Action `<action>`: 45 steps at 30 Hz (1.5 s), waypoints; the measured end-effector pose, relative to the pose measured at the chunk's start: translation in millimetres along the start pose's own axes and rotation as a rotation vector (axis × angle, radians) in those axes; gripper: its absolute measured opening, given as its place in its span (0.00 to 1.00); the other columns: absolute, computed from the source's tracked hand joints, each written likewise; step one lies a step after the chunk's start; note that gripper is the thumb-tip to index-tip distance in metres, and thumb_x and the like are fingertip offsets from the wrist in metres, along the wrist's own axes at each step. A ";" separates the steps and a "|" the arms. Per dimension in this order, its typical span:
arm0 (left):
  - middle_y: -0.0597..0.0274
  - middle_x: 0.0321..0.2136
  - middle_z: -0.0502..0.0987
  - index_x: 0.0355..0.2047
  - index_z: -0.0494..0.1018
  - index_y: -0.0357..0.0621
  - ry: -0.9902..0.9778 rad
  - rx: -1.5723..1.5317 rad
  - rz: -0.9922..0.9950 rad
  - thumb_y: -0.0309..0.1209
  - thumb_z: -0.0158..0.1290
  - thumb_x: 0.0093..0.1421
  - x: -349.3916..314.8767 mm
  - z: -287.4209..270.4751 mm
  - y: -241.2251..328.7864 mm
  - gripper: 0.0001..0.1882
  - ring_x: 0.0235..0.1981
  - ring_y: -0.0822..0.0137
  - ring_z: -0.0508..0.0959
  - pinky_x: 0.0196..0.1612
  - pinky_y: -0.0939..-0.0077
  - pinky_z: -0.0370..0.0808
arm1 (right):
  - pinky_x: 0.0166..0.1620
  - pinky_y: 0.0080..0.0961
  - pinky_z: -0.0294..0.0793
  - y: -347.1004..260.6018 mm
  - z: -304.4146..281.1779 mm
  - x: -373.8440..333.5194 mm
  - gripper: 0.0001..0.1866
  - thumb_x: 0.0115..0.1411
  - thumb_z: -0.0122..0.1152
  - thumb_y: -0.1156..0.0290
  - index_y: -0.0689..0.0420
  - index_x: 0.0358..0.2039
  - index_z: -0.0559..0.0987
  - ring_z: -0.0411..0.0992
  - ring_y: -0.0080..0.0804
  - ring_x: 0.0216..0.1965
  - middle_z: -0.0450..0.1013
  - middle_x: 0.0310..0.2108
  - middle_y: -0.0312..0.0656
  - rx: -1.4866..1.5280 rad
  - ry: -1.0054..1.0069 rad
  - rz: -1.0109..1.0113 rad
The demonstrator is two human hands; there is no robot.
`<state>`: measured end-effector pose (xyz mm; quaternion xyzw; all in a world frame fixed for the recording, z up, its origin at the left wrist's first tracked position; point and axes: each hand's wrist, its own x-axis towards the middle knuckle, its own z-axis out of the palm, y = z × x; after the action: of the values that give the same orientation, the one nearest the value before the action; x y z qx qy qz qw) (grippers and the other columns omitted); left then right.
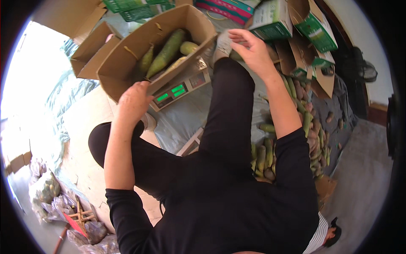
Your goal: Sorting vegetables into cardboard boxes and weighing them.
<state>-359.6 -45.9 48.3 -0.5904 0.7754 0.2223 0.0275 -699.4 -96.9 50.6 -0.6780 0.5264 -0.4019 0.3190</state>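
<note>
An open cardboard box (111, 80) sits tilted across a digital scale (192, 83) whose display glows green. Inside lie a long, thick green gourd (167, 55) and several smaller green and yellowish vegetables. My left hand (135, 99) grips the box at its near left corner, fingers closed over the edge. To the right of the box, my right hand (253, 51) hovers above my grey shoe (223, 44), its fingers bent but apart with nothing visible in them.
A heap of green cucumber-like vegetables and reddish-brown tubers (313, 135) lies right of my leg. Green-and-white cartons (270, 21) stand at the back right. Bagged goods (46, 188) rest at the lower left. Another person (323, 235) is partly visible at the lower right.
</note>
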 end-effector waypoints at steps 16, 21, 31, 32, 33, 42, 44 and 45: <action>0.51 0.40 0.77 0.50 0.69 0.39 0.054 -0.250 -0.049 0.29 0.53 0.56 16.9 4.9 -5.9 0.21 0.43 0.64 0.77 0.47 0.74 0.71 | 0.44 0.31 0.72 197.6 -59.2 -360.8 0.16 0.49 0.61 0.68 0.56 0.40 0.77 0.74 0.42 0.39 0.76 0.35 0.46 -0.365 0.069 0.948; 0.52 0.39 0.77 0.50 0.69 0.38 0.055 -0.292 -0.045 0.31 0.54 0.56 21.0 6.8 -8.9 0.21 0.42 0.66 0.77 0.47 0.75 0.70 | 0.47 0.32 0.70 233.7 -14.1 -447.9 0.19 0.46 0.62 0.64 0.56 0.40 0.78 0.72 0.45 0.43 0.75 0.39 0.47 -0.322 -0.101 1.179; 0.53 0.35 0.78 0.48 0.71 0.37 -0.001 -0.200 -0.037 0.33 0.54 0.56 26.6 11.0 6.5 0.21 0.34 0.68 0.77 0.37 0.75 0.72 | 0.52 0.31 0.67 219.5 71.6 -486.3 0.30 0.46 0.61 0.59 0.62 0.48 0.72 0.70 0.45 0.49 0.72 0.45 0.49 -0.226 -0.179 1.404; 0.54 0.31 0.78 0.47 0.71 0.37 0.015 -0.186 -0.022 0.33 0.54 0.54 23.9 10.3 5.5 0.21 0.28 0.69 0.76 0.32 0.75 0.73 | 0.51 0.31 0.68 217.5 79.8 -482.2 0.29 0.47 0.61 0.60 0.62 0.48 0.72 0.70 0.44 0.48 0.72 0.45 0.50 -0.285 -0.241 1.360; 0.54 0.31 0.78 0.47 0.71 0.37 0.020 -0.185 -0.023 0.33 0.54 0.54 23.0 9.7 9.7 0.21 0.28 0.69 0.76 0.32 0.75 0.73 | 0.51 0.31 0.68 213.4 83.7 -485.9 0.27 0.48 0.60 0.62 0.63 0.48 0.72 0.70 0.44 0.48 0.72 0.45 0.50 -0.350 -0.291 1.328; 0.49 0.32 0.78 0.44 0.72 0.35 -0.078 -0.113 -0.103 0.33 0.53 0.55 17.7 2.0 26.3 0.18 0.33 0.61 0.78 0.38 0.70 0.73 | 0.44 0.35 0.70 215.4 79.1 -492.4 0.12 0.52 0.53 0.63 0.57 0.30 0.79 0.73 0.45 0.39 0.76 0.32 0.48 -0.325 -0.126 1.353; 0.53 0.27 0.76 0.44 0.72 0.36 -0.058 -0.125 -0.090 0.32 0.53 0.54 18.4 5.6 20.7 0.18 0.25 0.66 0.75 0.32 0.72 0.71 | 0.46 0.36 0.69 215.8 76.3 -498.4 0.13 0.53 0.51 0.62 0.57 0.30 0.79 0.72 0.47 0.41 0.75 0.34 0.49 -0.317 -0.086 1.349; 0.58 0.21 0.75 0.44 0.73 0.37 -0.039 -0.131 -0.085 0.32 0.54 0.53 17.3 6.7 15.6 0.18 0.18 0.70 0.71 0.25 0.75 0.69 | 0.44 0.36 0.70 212.0 77.0 -498.5 0.12 0.53 0.51 0.64 0.57 0.29 0.79 0.72 0.46 0.40 0.75 0.32 0.49 -0.259 0.011 1.374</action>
<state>-380.7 -55.7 41.8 -0.6190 0.7327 0.2825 0.0133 -789.8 336.0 -271.5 -0.2221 0.8811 -0.0465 0.4148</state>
